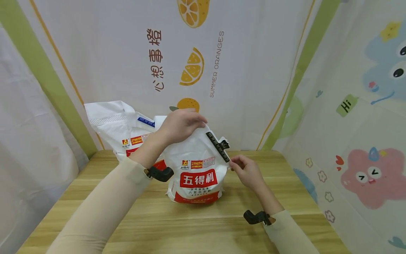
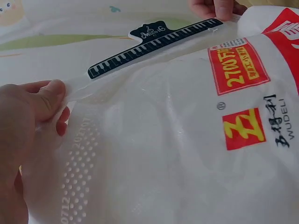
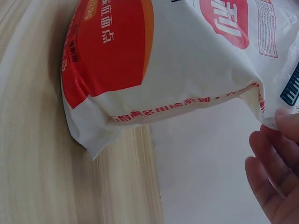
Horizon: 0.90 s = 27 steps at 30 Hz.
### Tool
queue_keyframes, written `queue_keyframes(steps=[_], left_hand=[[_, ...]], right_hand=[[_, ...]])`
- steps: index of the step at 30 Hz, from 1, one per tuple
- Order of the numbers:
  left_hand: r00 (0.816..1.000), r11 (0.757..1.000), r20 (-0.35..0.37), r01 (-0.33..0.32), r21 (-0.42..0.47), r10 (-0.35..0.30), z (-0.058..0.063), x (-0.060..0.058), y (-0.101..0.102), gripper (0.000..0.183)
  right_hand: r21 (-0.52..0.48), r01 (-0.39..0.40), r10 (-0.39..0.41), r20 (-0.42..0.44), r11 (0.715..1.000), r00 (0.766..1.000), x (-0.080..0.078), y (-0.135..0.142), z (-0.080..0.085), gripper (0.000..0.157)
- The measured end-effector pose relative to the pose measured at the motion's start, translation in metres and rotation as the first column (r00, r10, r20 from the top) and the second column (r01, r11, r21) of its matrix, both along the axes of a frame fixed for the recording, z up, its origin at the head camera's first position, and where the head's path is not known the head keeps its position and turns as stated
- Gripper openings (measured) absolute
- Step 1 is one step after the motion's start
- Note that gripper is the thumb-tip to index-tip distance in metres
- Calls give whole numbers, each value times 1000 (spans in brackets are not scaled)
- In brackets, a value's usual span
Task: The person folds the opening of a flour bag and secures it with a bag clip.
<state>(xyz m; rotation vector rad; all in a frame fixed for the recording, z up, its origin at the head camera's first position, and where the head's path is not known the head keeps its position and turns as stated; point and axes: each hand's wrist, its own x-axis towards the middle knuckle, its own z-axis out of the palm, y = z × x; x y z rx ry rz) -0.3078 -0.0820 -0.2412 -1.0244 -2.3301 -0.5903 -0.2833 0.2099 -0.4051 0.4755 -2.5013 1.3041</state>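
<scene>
A white and red flour bag (image 1: 196, 150) stands upright on the wooden table. A black clip with a piano-key pattern (image 2: 152, 48) sits along its folded, slanting top right edge. My left hand (image 1: 185, 123) reaches over the bag and pinches its top edge beyond the clip's upper end; the left wrist view shows that hand (image 2: 39, 109) with thumb and fingers on the white plastic. At the clip's lower end, my right hand (image 1: 247, 172) pinches the bag's side corner between thumb and forefinger, with its other fingers curled loosely below, as the right wrist view shows.
Behind my left forearm stands a second, similar bag (image 1: 109, 132) with a blue clip (image 1: 146, 122) at its top. White curtains printed with oranges (image 1: 191, 67) and cartoon figures (image 1: 369, 176) enclose the table (image 1: 193, 229) at the back and sides.
</scene>
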Motion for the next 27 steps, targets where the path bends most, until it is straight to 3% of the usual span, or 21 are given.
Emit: queue_keyframes(steps=[6, 10, 12, 14, 16, 18, 20, 21, 23, 27], left_hand=[[1000, 998, -15, -20, 62, 21, -2, 5, -14, 23], [991, 967, -13, -124, 223, 130, -13, 8, -41, 38], [978, 920, 104, -208, 332, 183, -23, 14, -54, 52], [947, 852, 268, -285, 440, 179, -34, 20, -65, 64], [897, 780, 426, -351, 517, 121, -46, 25, -74, 70], [843, 714, 537, -389, 582, 22, -56, 29, -80, 68], [813, 666, 577, -392, 634, -71, -64, 31, -82, 62], [809, 652, 579, -385, 653, -102, -67, 32, -83, 57], [828, 613, 539, -346, 710, -158, -71, 33, -83, 49], [908, 574, 397, -257, 778, -132, -75, 32, -79, 37]], right_hand=[[-20, -5, 5, 6, 1000, 1000, 2, -1, 0, 10], [-35, -4, 5, 17, 999, 1000, 2, -2, 1, 14], [-42, 0, 1, 28, 999, 1000, 2, -2, 1, 17], [-47, 4, -2, 39, 999, 999, 2, -2, 1, 20], [-42, 7, -6, 39, 999, 999, 1, -3, 2, 22], [-40, 12, -11, 36, 999, 999, 1, -3, 2, 21], [-29, 21, -20, 33, 999, 999, 1, -3, 2, 18], [-23, 26, -26, 30, 999, 999, 1, -4, 2, 16], [-17, 33, -32, 23, 999, 999, 1, -4, 3, 14], [-22, 35, -35, 6, 999, 999, 1, -5, 4, 12]])
